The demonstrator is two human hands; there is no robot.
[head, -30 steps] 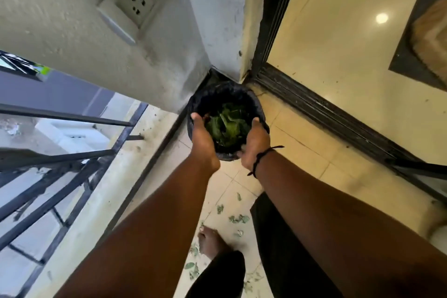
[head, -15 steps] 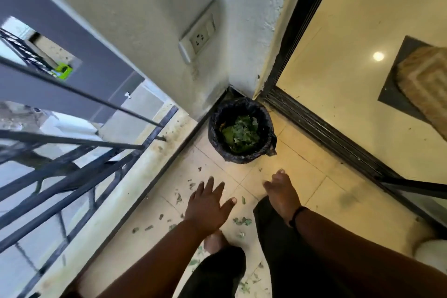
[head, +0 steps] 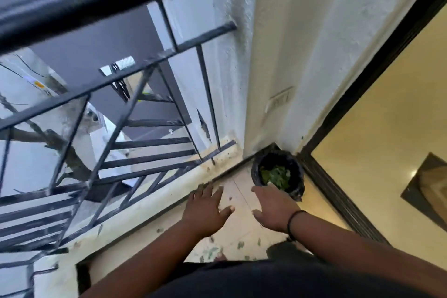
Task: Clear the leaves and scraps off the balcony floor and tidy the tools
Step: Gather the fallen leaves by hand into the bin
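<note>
Two hands hovering empty, fingers spread: left hand (head: pixel 206 210), right hand (head: pixel 274 210), lower centre. Leaf bin (head: pixel 278 174) sitting centre-right, in corner. Scraps (head: pixel 212 251) lying bottom centre; best scooping toward bin.

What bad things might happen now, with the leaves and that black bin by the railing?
1. Leaf scraps on the floor tiles lie close to the open railing; a careless sweep might push them off the edge.
2. The bin stands right beside the right hand; a bump might tip its leaves out.
3. Both hands, the left hand too, are empty, so scraps near the person's legs might get trodden on.
</note>
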